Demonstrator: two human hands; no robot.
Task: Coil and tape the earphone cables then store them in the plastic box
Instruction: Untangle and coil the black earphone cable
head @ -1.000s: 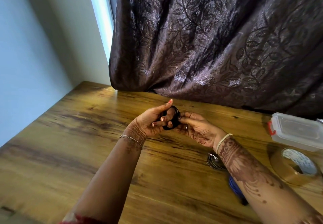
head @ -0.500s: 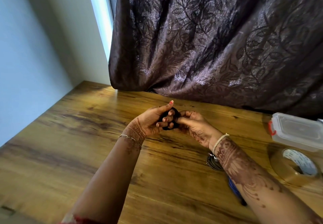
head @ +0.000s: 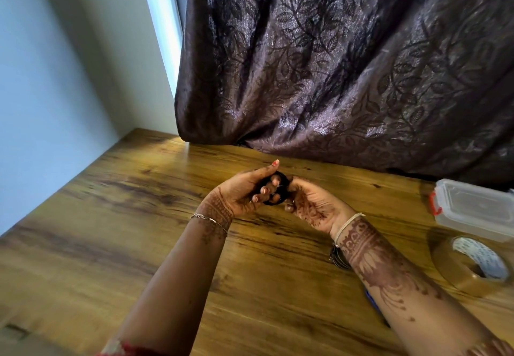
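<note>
Nearest me, under the right forearm and below the right grip point(head: 311, 205), a blue item point(head: 371, 298) lies on the table point(head: 139, 230), mostly covered by the arm; I cannot tell what it is. Just past it, beside the wrist of that grip, a second coil point(head: 337, 258) of thin grey wire shows at the forearm's edge, also partly hidden. Right of the right grip and nearer me than it, the brown tape roll point(head: 449, 276) lies flat on the table. Both grips meet above the table, apart from everything on it. The left grip point(head: 244, 191) is curled onto the black earphone cable coil point(head: 284, 180), three fingertips pressed on its face and the forefinger stretched straight over the top. The right grip pinches the coil's right edge, palm turned up. So the coil sits between the two grips, held by both and clear of the table surface. A thin chain bracelet point(head: 208, 221) is on the left wrist and a pale thread band point(head: 347, 225) on the right. Far right of the right grip, at about its depth and just behind the tape roll, stands the clear plastic box point(head: 472, 208), lid on, with a red clasp point(head: 434, 202) on its near end. Beyond both grips a dark leaf-patterned curtain point(head: 347, 63) hangs down to the table's far edge.
</note>
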